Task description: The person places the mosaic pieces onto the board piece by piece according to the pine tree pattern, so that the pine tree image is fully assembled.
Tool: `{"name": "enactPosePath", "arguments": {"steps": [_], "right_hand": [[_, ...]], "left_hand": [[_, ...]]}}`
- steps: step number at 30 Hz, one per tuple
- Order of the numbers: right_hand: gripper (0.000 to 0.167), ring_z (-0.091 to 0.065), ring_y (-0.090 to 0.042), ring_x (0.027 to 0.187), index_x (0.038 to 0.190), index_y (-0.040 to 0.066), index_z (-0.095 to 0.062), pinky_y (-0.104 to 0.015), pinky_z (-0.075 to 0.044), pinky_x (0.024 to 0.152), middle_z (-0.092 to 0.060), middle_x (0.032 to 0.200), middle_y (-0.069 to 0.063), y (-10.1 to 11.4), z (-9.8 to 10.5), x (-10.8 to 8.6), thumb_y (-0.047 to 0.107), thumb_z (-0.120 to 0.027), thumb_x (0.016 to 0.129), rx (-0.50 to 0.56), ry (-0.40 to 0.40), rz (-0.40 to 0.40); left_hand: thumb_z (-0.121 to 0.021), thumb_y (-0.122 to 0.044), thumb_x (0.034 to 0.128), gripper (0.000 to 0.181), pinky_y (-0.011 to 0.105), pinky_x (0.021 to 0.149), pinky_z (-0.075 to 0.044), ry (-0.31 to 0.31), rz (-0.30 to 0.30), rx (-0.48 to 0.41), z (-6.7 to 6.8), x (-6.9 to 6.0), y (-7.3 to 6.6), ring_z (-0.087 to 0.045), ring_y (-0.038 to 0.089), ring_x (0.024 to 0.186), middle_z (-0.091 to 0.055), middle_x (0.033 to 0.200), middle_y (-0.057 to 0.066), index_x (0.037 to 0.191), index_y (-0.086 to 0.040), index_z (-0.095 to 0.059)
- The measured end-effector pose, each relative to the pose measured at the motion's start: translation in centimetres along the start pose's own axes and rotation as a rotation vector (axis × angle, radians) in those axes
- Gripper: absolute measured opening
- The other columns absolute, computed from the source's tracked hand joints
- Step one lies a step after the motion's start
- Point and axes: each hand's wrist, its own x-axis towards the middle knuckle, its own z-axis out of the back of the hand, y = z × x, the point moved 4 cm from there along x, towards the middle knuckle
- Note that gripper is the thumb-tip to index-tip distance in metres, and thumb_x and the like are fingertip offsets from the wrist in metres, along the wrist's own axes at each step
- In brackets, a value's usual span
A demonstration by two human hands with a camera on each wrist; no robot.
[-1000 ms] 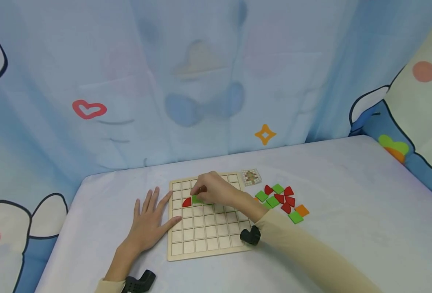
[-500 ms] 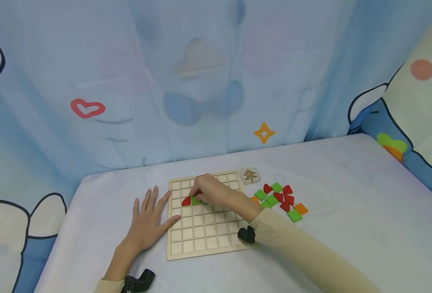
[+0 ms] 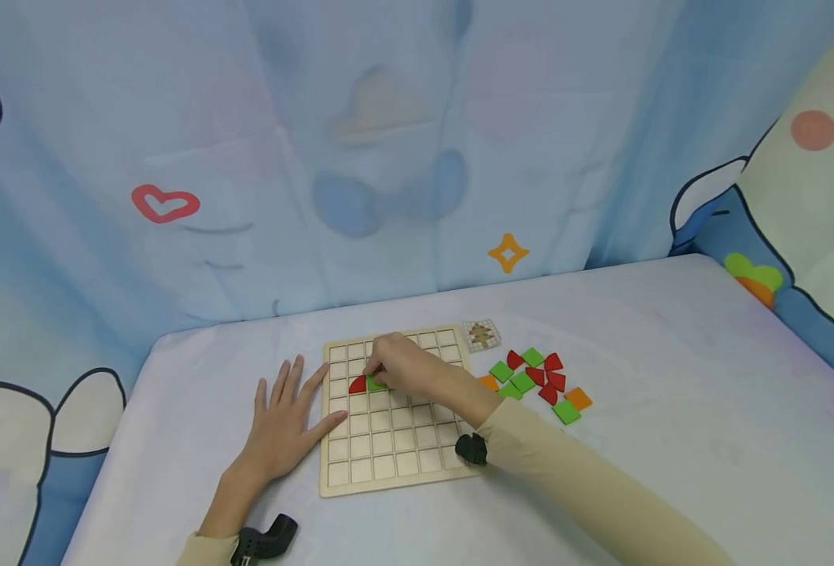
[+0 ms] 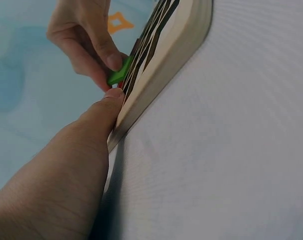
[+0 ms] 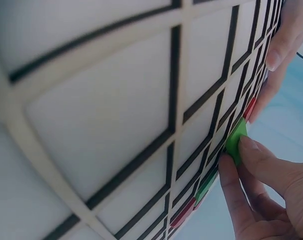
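Pinching 1 green tile (image 5: 236,140) between thumb and fingers: right hand (image 3: 405,368). Tile tilted, touching board (image 3: 381,444) toward its far left corner, just beside 1 red piece (image 3: 357,385). Left hand (image 3: 280,432) spread, fingers straight, gripping nothing, thumb overlapping board's left edge. Loose tiles (image 3: 522,383) right of board, picture card (image 3: 482,336) just off its far right corner. Cloth (image 3: 671,377) stretches wide right of board, narrower strip beyond far edge.
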Motion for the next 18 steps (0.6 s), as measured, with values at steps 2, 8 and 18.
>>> {"name": "enactPosePath", "arguments": {"steps": [2,8,18], "right_hand": [[0.019,-0.071,-0.028,0.103,0.11,-0.004,-0.079,-0.025,-0.059,0.079,-0.075,0.108,-0.016,-0.01,0.03,0.01,-0.006,-0.076,0.091,-0.012,0.004,-0.002],[0.018,-0.071,-0.03,0.105,0.109,-0.006,-0.079,-0.025,-0.06,0.08,-0.075,0.11,-0.019,0.17,0.08,0.02,-0.008,-0.075,0.092,-0.02,0.004,0.008],[0.016,-0.071,-0.028,0.106,0.106,-0.004,-0.08,-0.029,-0.06,0.082,-0.077,0.109,-0.017,0.27,-0.04,0.1,-0.007,-0.074,0.092,-0.054,0.0,-0.004]], "left_hand": [[-0.06,-0.06,0.0991,0.083,0.073,0.12,0.001,0.001,-0.001,-0.002,0.05,0.07,-0.12,-0.008,0.044,0.159,-0.014,0.173,0.023,0.167,-0.022,-0.031],[-0.062,-0.059,0.0987,0.083,0.073,0.12,0.001,-0.004,0.0,0.001,0.19,0.1,-0.24,-0.008,0.045,0.159,-0.014,0.172,0.024,0.166,-0.021,-0.032],[-0.062,-0.058,0.0985,0.083,0.073,0.12,0.001,-0.003,0.0,-0.009,0.23,0.14,-0.39,-0.007,0.044,0.159,-0.014,0.172,0.024,0.166,-0.021,-0.032]]}}
